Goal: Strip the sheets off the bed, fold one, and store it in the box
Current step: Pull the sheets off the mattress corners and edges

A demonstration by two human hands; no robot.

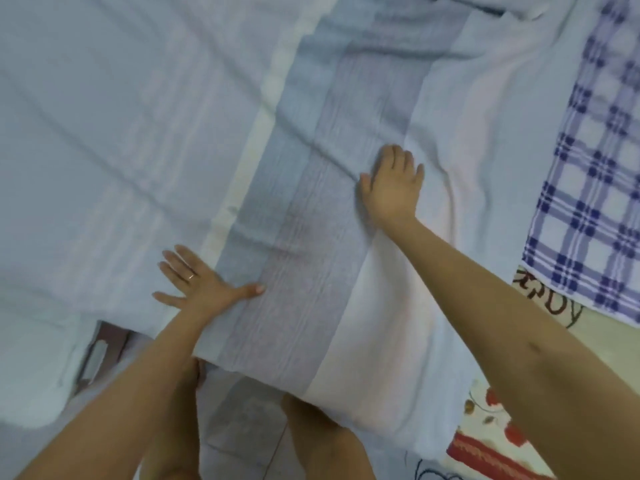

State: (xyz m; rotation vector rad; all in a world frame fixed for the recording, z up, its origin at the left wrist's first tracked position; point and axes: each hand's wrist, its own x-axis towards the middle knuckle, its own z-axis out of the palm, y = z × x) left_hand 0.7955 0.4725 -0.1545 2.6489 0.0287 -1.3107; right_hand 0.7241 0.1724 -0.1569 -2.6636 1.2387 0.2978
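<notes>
A pale blue-white sheet [114, 109] with a broad grey striped band [311, 237] lies spread flat over the bed, its near edge hanging off the front. My left hand [204, 285] presses flat on it with fingers spread, beside a white seam strip [242, 188], a ring on one finger. Farther up and to the right, my right hand [394, 188] lies palm down on the sheet at the band's right edge. Neither hand grips the cloth. No box is in view.
A blue-and-white checked cloth [595, 188] lies at the right side of the bed. Below it shows a flower-printed sheet [491, 427] with red patterns. My legs [311, 441] stand against the bed's near edge, and a dark gap [100, 351] opens at the lower left.
</notes>
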